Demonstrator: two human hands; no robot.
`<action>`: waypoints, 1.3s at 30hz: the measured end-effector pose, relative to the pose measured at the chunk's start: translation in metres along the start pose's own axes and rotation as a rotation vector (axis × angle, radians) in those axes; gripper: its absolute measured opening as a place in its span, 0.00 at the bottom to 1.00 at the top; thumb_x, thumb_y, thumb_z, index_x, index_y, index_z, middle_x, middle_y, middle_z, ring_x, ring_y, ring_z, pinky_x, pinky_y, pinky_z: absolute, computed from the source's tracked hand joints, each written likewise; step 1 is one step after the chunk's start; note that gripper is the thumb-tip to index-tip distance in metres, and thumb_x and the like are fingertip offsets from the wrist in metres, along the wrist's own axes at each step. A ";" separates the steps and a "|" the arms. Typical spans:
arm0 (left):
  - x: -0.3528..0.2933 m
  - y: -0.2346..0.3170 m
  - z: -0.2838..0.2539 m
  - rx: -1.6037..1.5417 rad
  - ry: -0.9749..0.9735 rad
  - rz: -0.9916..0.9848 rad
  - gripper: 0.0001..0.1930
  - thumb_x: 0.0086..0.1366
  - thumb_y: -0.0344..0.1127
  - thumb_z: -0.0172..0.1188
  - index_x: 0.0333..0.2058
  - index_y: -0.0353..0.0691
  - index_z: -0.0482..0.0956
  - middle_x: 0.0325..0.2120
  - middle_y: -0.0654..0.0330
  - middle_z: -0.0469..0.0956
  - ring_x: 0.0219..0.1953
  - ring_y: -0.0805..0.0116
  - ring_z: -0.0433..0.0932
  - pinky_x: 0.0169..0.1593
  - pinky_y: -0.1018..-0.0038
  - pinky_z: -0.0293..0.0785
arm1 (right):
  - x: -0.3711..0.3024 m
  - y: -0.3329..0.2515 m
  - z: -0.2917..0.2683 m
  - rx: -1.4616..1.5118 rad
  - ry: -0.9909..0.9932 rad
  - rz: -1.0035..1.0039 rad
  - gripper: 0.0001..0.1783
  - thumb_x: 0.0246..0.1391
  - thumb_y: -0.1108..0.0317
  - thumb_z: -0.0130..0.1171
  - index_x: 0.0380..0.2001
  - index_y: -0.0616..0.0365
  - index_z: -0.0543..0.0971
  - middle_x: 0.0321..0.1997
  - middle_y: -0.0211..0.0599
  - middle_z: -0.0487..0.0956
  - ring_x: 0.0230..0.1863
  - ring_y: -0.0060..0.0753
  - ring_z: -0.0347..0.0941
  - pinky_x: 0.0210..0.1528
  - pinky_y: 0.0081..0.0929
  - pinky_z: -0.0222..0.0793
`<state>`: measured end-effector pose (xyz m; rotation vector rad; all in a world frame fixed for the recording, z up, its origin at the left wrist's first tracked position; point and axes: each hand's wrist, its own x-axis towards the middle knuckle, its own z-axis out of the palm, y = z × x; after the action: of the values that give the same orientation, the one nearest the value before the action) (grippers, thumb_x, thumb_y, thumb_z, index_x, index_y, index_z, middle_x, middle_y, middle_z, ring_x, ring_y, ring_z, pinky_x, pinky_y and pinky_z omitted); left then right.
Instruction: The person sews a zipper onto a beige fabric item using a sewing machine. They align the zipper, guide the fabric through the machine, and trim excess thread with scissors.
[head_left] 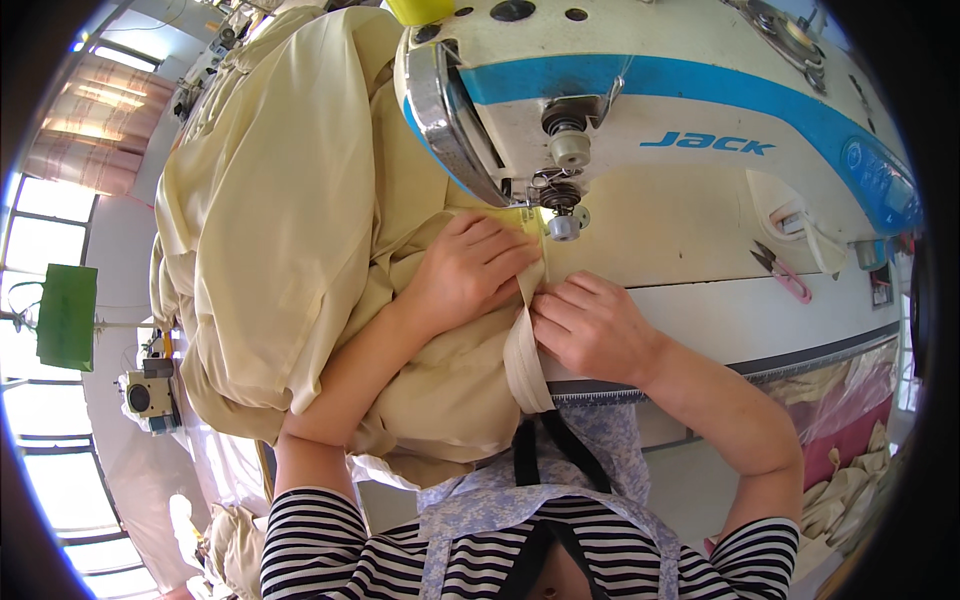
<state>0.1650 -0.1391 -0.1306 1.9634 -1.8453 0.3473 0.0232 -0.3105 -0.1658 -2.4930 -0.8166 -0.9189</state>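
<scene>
Where visible, open tabletop (760,310) beside right hand (590,325)

Gap left of scissors (777,268), fabric (270,230) beyond

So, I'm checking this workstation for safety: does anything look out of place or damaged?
Nothing looks spilled or damaged. The pink-handled snips lie loose to the right of the right hand, blades apparently apart, slightly untidy. The beige fabric is bunched by the left hand, which seems ordinary beside a sewing machine.
</scene>
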 end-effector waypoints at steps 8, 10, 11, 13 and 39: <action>0.000 -0.001 -0.003 0.076 0.036 0.027 0.21 0.47 0.31 0.70 0.44 0.41 0.84 0.41 0.62 0.82 0.45 0.60 0.80 0.51 0.60 0.74 | 0.007 0.006 -0.005 0.096 0.086 0.164 0.12 0.44 0.65 0.67 0.31 0.60 0.81 0.31 0.33 0.79 0.35 0.34 0.78 0.36 0.30 0.73; -0.009 0.013 -0.008 0.058 0.042 -0.033 0.21 0.47 0.28 0.68 0.44 0.41 0.84 0.41 0.61 0.82 0.47 0.56 0.80 0.50 0.56 0.75 | 0.010 0.003 -0.012 0.123 0.086 0.295 0.15 0.46 0.61 0.69 0.33 0.61 0.81 0.31 0.36 0.81 0.34 0.35 0.79 0.35 0.31 0.74; -0.013 0.020 -0.009 0.013 0.096 -0.095 0.19 0.49 0.27 0.67 0.43 0.40 0.84 0.41 0.60 0.81 0.46 0.56 0.80 0.49 0.56 0.76 | 0.011 0.001 -0.016 0.100 0.061 0.381 0.18 0.48 0.59 0.69 0.35 0.62 0.81 0.31 0.37 0.81 0.32 0.36 0.80 0.34 0.32 0.75; -0.023 0.032 -0.016 -0.072 0.139 -0.231 0.16 0.52 0.25 0.66 0.42 0.38 0.83 0.42 0.58 0.81 0.45 0.54 0.80 0.48 0.57 0.77 | 0.017 -0.008 -0.018 0.016 -0.029 0.528 0.22 0.51 0.55 0.68 0.40 0.63 0.81 0.29 0.40 0.82 0.30 0.39 0.81 0.32 0.33 0.75; 0.004 0.013 0.041 0.212 0.106 -0.588 0.07 0.61 0.35 0.58 0.31 0.38 0.76 0.32 0.54 0.79 0.32 0.51 0.81 0.33 0.56 0.77 | 0.017 -0.052 0.010 -0.164 -0.383 0.697 0.26 0.57 0.70 0.56 0.59 0.64 0.75 0.15 0.46 0.77 0.18 0.48 0.77 0.26 0.44 0.75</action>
<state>0.1480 -0.1620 -0.1634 2.4596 -1.1270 0.4589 0.0063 -0.2591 -0.1546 -2.8228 0.0741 -0.2771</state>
